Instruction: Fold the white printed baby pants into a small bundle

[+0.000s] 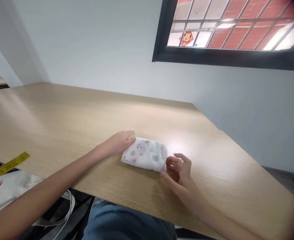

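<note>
A white cloth [143, 155] printed with small green and pink animal figures lies folded into a compact bundle on the table. Its right end shows a rounded, rolled opening. My left hand [122, 142] rests at the cloth's upper left corner, fingers stretched out and thumb touching the edge. At the right end is my right hand [183, 173], its fingers loosely curved and apart from the thumb, with the fingertips at or touching the rolled edge. Neither hand is wrapped round the cloth.
The wooden table [74, 113] reaches to a pale wall with a barred window [226, 30]. A yellow tape strip [9, 166] sticks out over the table's left front edge. Below that edge are a white bag [14, 186] and a white cable [68, 210].
</note>
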{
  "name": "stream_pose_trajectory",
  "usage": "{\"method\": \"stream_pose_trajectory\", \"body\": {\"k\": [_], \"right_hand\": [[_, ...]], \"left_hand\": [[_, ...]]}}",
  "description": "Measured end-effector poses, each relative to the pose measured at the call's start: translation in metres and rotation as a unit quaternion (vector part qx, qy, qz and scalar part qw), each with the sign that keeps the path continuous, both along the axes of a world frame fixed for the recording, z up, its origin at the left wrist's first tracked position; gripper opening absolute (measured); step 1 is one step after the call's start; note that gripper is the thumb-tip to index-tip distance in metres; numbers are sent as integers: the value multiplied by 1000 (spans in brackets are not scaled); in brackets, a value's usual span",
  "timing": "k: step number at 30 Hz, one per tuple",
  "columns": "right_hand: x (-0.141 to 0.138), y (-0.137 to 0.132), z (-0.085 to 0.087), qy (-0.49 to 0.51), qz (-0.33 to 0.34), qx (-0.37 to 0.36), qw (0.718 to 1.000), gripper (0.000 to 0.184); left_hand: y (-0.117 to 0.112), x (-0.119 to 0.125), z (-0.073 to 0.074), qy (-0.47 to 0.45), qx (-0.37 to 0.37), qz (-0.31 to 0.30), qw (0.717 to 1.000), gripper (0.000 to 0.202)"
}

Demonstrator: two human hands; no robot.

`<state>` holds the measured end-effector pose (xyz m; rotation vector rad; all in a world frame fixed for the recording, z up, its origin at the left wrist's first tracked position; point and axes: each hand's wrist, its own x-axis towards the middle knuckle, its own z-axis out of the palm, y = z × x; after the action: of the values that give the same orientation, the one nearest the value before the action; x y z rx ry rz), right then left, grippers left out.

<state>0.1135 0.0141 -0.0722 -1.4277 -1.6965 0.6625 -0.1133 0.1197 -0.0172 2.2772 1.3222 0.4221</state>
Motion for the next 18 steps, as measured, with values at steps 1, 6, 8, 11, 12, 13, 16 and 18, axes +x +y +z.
{"method": "stream_pose_trajectory", "body": {"k": [1,6,8,11,12,13,16,18], "right_hand": [[-6,3,-1,24,15,9,1000,51],[-20,32,5,104,46,-12,993,54],[-20,48,7,118,36,-12,992,52],[-22,73,6,142,38,-24,989,51],[-23,81,6,150,45,-28,987,51],[-25,88,5,156,53,-32,986,51],[-26,95,3,128,45,-15,991,45],[-26,87,2,61,15,38,997,37]], "left_hand": [[8,6,3,-4,-10,-20,1000,37],[5,10,-11,-5,-8,-15,1000,31],[-18,4,-20,-9,13,7,1000,30],[-60,-3,-32,-44,17,58,997,32],[-72,-3,-35,-61,8,75,995,33],[-81,-4,-38,-79,-5,90,993,33],[-93,-4,-41,-124,-40,113,985,34],[-89,-6,-39,-150,-42,127,980,38]]}}
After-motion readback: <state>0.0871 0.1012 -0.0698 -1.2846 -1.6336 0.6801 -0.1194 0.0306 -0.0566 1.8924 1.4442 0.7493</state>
